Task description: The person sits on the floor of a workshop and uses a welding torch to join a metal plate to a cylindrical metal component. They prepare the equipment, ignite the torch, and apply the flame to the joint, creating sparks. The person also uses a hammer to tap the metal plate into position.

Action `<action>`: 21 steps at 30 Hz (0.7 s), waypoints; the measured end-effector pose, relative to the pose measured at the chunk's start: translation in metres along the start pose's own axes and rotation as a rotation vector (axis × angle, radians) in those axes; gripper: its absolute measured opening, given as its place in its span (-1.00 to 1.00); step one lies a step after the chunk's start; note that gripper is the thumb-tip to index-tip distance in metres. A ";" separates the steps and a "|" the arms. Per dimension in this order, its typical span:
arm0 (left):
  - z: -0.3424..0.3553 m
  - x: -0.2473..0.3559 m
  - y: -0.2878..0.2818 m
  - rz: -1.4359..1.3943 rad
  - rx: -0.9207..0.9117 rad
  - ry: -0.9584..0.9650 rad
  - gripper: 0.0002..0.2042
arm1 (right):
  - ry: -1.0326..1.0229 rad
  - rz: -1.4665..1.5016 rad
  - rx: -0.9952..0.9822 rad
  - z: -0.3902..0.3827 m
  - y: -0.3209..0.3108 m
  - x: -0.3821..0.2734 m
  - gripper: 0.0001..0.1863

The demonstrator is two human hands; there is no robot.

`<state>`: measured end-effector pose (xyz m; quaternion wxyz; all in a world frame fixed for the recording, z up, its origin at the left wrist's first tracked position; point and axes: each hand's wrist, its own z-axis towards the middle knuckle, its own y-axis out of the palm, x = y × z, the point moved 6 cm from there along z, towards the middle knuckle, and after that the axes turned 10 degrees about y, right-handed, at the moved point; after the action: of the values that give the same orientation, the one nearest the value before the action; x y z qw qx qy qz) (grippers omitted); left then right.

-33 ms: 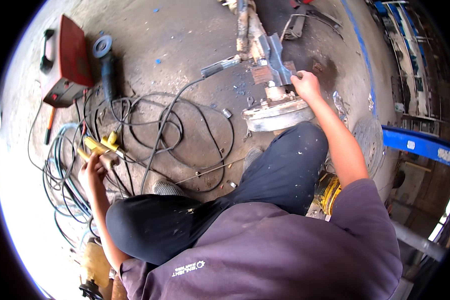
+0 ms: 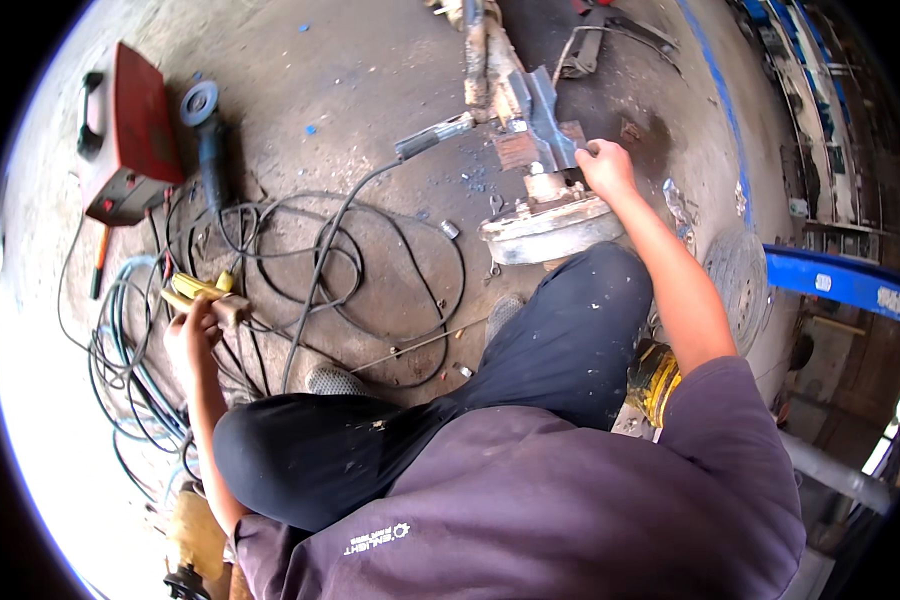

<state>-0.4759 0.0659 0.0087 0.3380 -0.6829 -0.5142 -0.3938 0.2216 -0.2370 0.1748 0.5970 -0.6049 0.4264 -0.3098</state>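
Two shoes (image 2: 335,380), nearer than the drum and to its left. One left hand (image 2: 192,335), well left of the drum: thumb and fingers pinching one yellow-and-brown tool (image 2: 192,288), kind unclear. Looped cables (image 2: 322,248), left of the drum, too tangled to count. One round metal drum (image 2: 550,237). One right hand (image 2: 610,172), beyond the drum: fingers curled together at the edge of one bent grey plate (image 2: 550,125); pinch cannot be told. Plate lies just beyond the drum. One grinder (image 2: 210,165) and one red box (image 2: 148,130), far left of the drum.
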 end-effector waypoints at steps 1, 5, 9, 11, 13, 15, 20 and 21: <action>0.010 0.007 0.033 0.263 0.076 0.032 -0.74 | -0.001 0.028 0.007 0.001 0.001 0.004 -0.62; 0.060 -0.009 0.083 0.811 0.012 0.082 -0.71 | -0.017 0.149 0.018 0.009 0.004 -0.008 -0.62; 0.045 0.008 0.125 0.535 -0.366 -0.095 -0.77 | 0.041 0.226 -0.036 0.002 -0.003 0.005 -0.62; 0.022 0.062 0.159 0.692 -0.488 0.016 -0.77 | 0.022 0.235 0.002 0.000 -0.006 0.009 -0.62; 0.013 0.106 0.173 0.877 -0.550 0.252 -0.78 | 0.017 0.281 0.014 -0.003 -0.003 0.009 -0.62; -0.029 0.165 0.200 0.962 -0.589 0.429 -0.79 | 0.036 0.301 -0.017 -0.004 -0.010 0.001 -0.61; -0.161 0.252 0.271 0.741 -0.686 0.502 -0.86 | 0.050 0.325 -0.037 -0.009 -0.016 0.002 -0.50; -0.174 0.255 0.277 0.755 -0.716 0.546 -0.84 | 0.057 0.333 -0.002 -0.011 -0.017 0.003 -0.51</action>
<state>-0.1995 -0.0408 0.2993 0.3231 -0.7643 0.0354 -0.5570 0.2161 -0.2461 0.1916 0.6271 -0.5175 0.5376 -0.2233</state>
